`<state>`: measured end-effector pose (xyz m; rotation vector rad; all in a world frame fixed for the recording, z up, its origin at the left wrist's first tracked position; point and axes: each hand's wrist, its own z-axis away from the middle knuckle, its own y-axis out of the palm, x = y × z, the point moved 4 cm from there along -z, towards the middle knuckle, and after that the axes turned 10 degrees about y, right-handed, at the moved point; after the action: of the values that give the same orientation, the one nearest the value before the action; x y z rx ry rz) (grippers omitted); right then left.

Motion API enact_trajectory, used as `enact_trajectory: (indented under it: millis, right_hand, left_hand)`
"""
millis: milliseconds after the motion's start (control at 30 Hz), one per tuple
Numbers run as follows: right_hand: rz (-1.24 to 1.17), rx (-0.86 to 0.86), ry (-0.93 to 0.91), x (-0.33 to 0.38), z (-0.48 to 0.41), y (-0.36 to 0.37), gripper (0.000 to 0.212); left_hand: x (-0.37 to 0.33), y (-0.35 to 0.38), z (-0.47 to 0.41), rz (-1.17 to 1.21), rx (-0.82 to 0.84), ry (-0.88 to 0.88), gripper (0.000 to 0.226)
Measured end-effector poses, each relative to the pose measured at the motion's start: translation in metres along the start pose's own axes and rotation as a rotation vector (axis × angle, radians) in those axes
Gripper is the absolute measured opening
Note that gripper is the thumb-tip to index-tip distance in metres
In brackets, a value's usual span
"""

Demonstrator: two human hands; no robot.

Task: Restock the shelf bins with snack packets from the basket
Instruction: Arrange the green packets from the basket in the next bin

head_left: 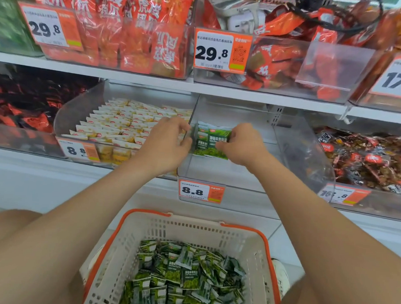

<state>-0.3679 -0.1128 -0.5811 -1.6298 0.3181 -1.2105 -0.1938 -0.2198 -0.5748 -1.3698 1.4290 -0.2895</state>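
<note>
From the head camera I see both hands reaching into the clear bin (219, 173) in the middle of the lower shelf, the one with the 8.8 price tag (201, 191) on its front. My left hand (170, 142) has its fingers curled around the left edge of a small upright stack of green packets (211, 140), and my right hand (241, 144) pinches the stack's right edge, so the stack is clamped between them. It sits against the bin's left wall, near the front. Just beside it on the left, another bin holds rows of white and yellow packets (127, 123). Below my arms sits the basket (191, 229), with more green packets (184, 280) loose in it.
</note>
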Motion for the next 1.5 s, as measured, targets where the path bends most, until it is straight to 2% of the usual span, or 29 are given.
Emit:
enact_trajectory:
  millis: [67,100,233,400,633,700,800,900,1000,1067,1167,1267,1300,1333,1400,1500]
  right_hand:
    - [0.058,0.044,0.016,-0.003,-0.015,0.013,0.04]
    - [0.078,0.083,0.02,-0.003,-0.022,0.022,0.041]
    - [0.132,0.181,0.047,0.0,-0.049,0.057,0.049]
    - [0.208,0.094,0.054,0.011,-0.067,0.074,0.048]
    - [0.077,-0.027,0.214,0.003,-0.067,0.071,0.058]
    - [0.08,0.019,0.233,0.001,-0.065,0.071,0.046]
    - [0.033,0.179,0.22,0.001,-0.063,0.076,0.025]
    - [0.025,0.276,0.202,0.003,-0.06,0.077,0.019]
    - [0.071,0.362,0.135,0.004,-0.05,0.075,0.022]
    - [0.109,0.348,0.046,0.006,-0.039,0.067,0.026]
    - [0.113,0.201,-0.096,0.011,-0.019,0.046,0.027]
    - [-0.008,0.036,-0.194,0.017,0.014,0.02,0.023]
    - [-0.061,-0.014,-0.224,0.019,0.029,0.01,0.019]
    - [-0.107,-0.052,-0.255,0.02,0.045,0.001,0.015]
    - [-0.12,-0.069,-0.31,0.022,0.081,-0.012,0.01]
    - [0.073,0.068,-0.369,0.019,0.126,-0.009,0.009]
  left_hand:
    - [0.005,0.008,-0.004,-0.102,0.114,-0.006,0.051]
    - [0.006,0.011,-0.005,-0.134,0.157,0.001,0.054]
    - [0.007,0.017,-0.008,-0.134,0.235,-0.006,0.033]
    - [0.007,0.015,-0.013,-0.136,0.275,0.004,0.033]
    - [0.01,0.017,-0.016,-0.138,0.291,0.0,0.037]
    - [0.01,0.017,-0.015,-0.133,0.287,0.005,0.036]
    - [0.009,0.016,-0.014,-0.146,0.275,0.015,0.031]
    - [0.008,0.017,-0.012,-0.179,0.262,0.013,0.03]
    - [0.008,0.019,-0.01,-0.242,0.214,0.022,0.03]
    - [0.004,0.018,-0.006,-0.29,0.154,0.044,0.031]
    - [-0.007,0.009,0.005,-0.411,0.022,0.112,0.04]
    - [-0.025,-0.008,0.022,-0.316,-0.185,0.162,0.021]
    - [-0.028,-0.012,0.028,-0.288,-0.201,0.145,0.013]
    - [-0.029,-0.013,0.034,-0.269,-0.176,0.116,0.014]
    - [-0.028,-0.009,0.048,-0.22,-0.053,0.078,0.032]
    - [-0.022,0.013,0.071,-0.201,0.31,0.041,0.042]
